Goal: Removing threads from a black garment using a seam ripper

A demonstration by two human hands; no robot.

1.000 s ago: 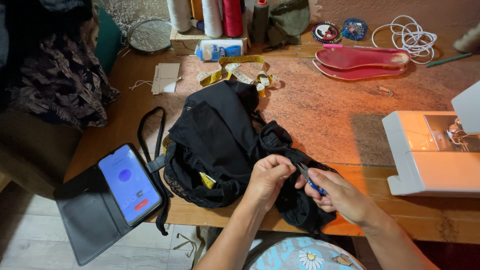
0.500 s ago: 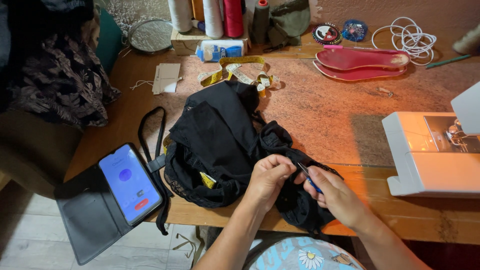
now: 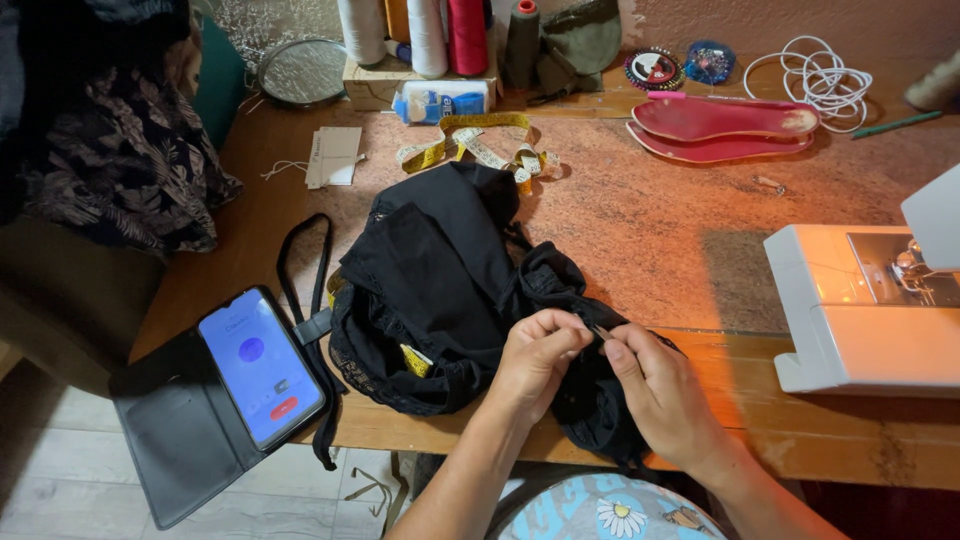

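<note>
Hard to make out: a thin dark tool pinched in the right hand, mostly hidden between fingers and black cloth, its kind not clear. Left hand curled shut, fingertips gripping a fold of the black garment; right hand also closed, thumb and forefinger pressed together against the same fold. Garment heaped at the near middle of the counter, part of it draped over the front edge and lost under the hands. Yellow tape measure partly tucked beneath the cloth. White sewing machine cut off at right. Phone in an open black case overhanging the edge at left. Thread cones cropped at top. Pale tiled floor below.
</note>
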